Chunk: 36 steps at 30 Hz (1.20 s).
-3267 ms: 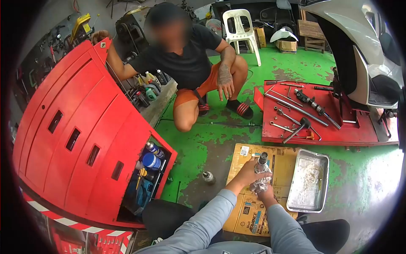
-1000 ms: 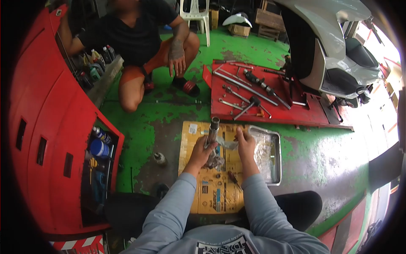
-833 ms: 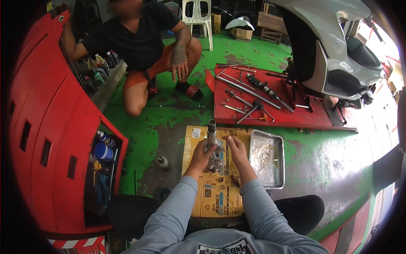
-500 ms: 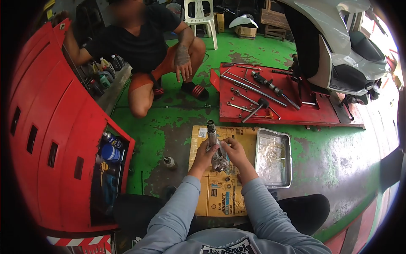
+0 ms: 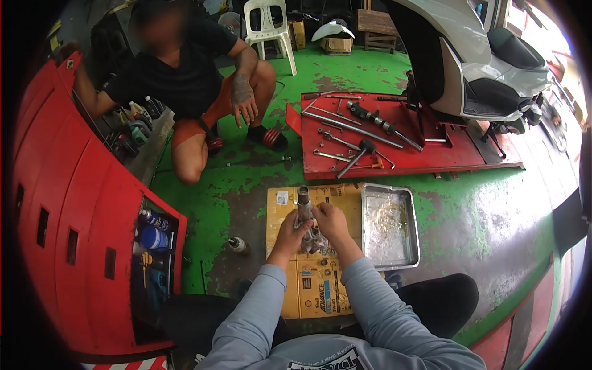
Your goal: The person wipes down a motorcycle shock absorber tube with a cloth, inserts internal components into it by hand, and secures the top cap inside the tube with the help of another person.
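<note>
My left hand (image 5: 292, 237) is clenched around a metal tube (image 5: 303, 198), and my right hand (image 5: 330, 222) is closed on its other side, its fingertips partly hidden. A second ago my right hand was away from the tube, with a pale strip stretched between them; now both hands meet on it. The tube stands nearly upright above the yellow cardboard (image 5: 300, 299), its open end up, with a shiny lower part too blurred to make out. The metal tray (image 5: 388, 229) lies at the cardboard's right edge, and a small bottle (image 5: 237, 245) stands to its left. Beyond, tools are spread on the red platform (image 5: 314, 165) near a scooter (image 5: 478, 46). The other person (image 5: 179, 80) still squats ahead on the left, one hand at the top of the red cabinet (image 5: 80, 203).
</note>
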### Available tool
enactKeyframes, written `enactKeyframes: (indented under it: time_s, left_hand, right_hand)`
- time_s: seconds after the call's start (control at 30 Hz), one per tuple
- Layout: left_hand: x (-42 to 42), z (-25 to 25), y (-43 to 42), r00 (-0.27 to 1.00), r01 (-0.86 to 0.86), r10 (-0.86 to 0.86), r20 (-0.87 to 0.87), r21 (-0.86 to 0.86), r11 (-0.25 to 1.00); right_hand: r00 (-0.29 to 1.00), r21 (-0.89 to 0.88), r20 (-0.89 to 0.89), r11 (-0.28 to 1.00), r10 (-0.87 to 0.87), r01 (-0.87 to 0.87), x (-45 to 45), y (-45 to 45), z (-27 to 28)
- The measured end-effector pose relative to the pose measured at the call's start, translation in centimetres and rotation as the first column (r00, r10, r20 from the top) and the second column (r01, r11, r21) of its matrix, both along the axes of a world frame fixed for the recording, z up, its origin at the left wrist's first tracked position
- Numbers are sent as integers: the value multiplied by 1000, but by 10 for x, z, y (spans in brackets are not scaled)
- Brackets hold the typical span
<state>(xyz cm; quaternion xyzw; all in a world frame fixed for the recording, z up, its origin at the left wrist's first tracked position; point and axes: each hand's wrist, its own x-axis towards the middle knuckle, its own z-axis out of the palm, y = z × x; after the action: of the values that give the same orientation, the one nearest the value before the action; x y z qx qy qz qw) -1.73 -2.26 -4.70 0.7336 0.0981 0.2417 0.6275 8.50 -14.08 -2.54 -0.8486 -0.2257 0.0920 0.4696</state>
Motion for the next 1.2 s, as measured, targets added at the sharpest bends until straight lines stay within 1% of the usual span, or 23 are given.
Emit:
enactKeyframes:
  time_s: [0.03, 0.07, 0.1, 0.13, 0.17, 0.27, 0.33, 0.37, 0.4, 0.43, 0.47, 0.5, 0.57, 0.6, 0.67, 0.77, 0.8, 0.87, 1.0, 1.07, 1.1, 1.17, 1.2]
  left_hand:
    - [1, -2, 4, 999, 21, -20, -31, 3, 1000]
    - [0, -5, 7, 997, 42, -42, -67, 2, 999]
    - [-2, 0, 6, 992, 67, -66, -109, -3, 998]
    - [-5, 9, 4, 983, 102, -114, -145, -91, 991]
    - [-6, 8, 2, 984, 95, -112, -140, -120, 988]
    - [-3, 0, 0, 992, 37, -59, -114, -188, 981]
    - [-3, -6, 2, 994, 16, -36, -107, -179, 984]
    - [-1, -7, 5, 994, 18, -36, -104, -167, 986]
    - [0, -10, 7, 992, 6, -20, -124, -114, 993]
    - [1, -13, 8, 989, -1, -9, -148, -65, 998]
    - [-1, 3, 3, 992, 12, -30, -125, -148, 989]
    - [-1, 13, 0, 997, 48, -58, -58, -161, 986]
    - [1, 12, -2, 997, 44, -53, -47, -187, 981]
    - [3, 12, -1, 1000, 8, -8, -18, -40, 999]
    - [6, 13, 5, 996, -83, 70, 57, 253, 964]
    - [-3, 46, -10, 998, -30, 23, -63, -117, 993]
    - [1, 41, -11, 997, -75, 71, -33, -126, 989]
    - [3, 33, -11, 996, -76, 71, -46, -119, 990]
    - [4, 38, -15, 991, -123, 119, -61, -61, 991]
    - [3, 42, -19, 991, -133, 132, -22, -75, 988]
    - [2, 43, -21, 991, -134, 134, -5, -84, 987]
    - [3, 43, -19, 990, -139, 138, -29, -35, 990]
    - [5, 42, -17, 986, -156, 156, -52, 1, 988]
  right_hand:
    - [1000, -29, 11, 1000, -11, 11, 3, -1, 3]
    - [998, -113, -54, 993, -19, 13, 8, -2, 5]
    - [997, -107, -60, 994, -41, 34, 9, -3, 7]
    - [995, -104, -76, 993, -64, 56, 7, -6, 7]
    - [993, -92, -81, 993, -84, 77, 8, -5, 10]
    - [963, -1, -264, 999, -51, 52, 10, -10, 6]
    - [957, 150, -288, 989, 43, 1, 12, -14, 6]
    - [925, 221, -367, 975, 95, -13, 12, -15, 11]
    - [979, 225, -182, 973, 93, -51, 17, -15, -9]
    - [971, 221, -217, 974, 97, -48, 17, -16, -6]
    - [976, 260, -181, 963, 119, -70, 19, -15, -7]
    - [980, 297, -146, 951, 134, -86, 19, -16, -10]
    - [996, 375, 4, 923, 92, -87, 22, -8, -24]
    - [995, 410, 73, 908, 61, -86, 22, -7, -28]
    - [997, 471, -17, 880, 72, -56, 28, -7, -32]
    - [988, 519, -125, 855, 88, -11, 28, -7, -38]
    - [984, 528, -154, 849, 91, 4, 27, -9, -41]
    - [977, 547, -184, 837, 106, 12, 29, -10, -44]
    - [968, 574, -216, 818, 128, 20, 29, -5, -48]
    - [958, 614, -257, 787, 128, 60, 23, -1, -48]
    - [957, 589, -259, 806, 126, 53, 21, -1, -49]
    - [957, 536, -267, 843, 116, 47, 17, -2, -50]
    - [944, 577, -302, 814, 137, 67, 16, 0, -48]
